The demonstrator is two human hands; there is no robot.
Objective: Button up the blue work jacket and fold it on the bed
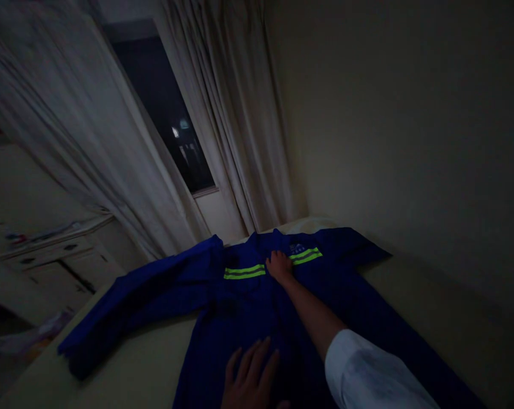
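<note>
Blue garment [235, 312] spread out beneath the right hand [279, 267]

The right hand was set at the upper middle of the garment's front, its fingers bent against the cloth; whether any fabric was pinched between them could not be told. Immediately to the left of that grip, a yellow-green stripe [245, 272] with grey bands was seen; a matching stripe [306, 257] was placed just right of it, with pale lettering [297, 248] above. By the garment, the space all around the grip was taken up: one long sleeve [141, 289] was stretched out far to the left, the other sleeve [359, 244] was laid to the right, and the body was spread below.

Below the grip, nearer the wearer, the left hand [252, 375] was held over the cloth with its fingers parted and nothing visible in them; contact could not be made out. The right forearm was partly covered by a white cuffed sleeve [363, 369].

The garment was supported by a pale, flat surface [133, 363]. Beyond the grip, a dark window [163, 102] was framed by curtains [239, 113]; far to the left, a cabinet [65, 255] was dimly lit.
</note>
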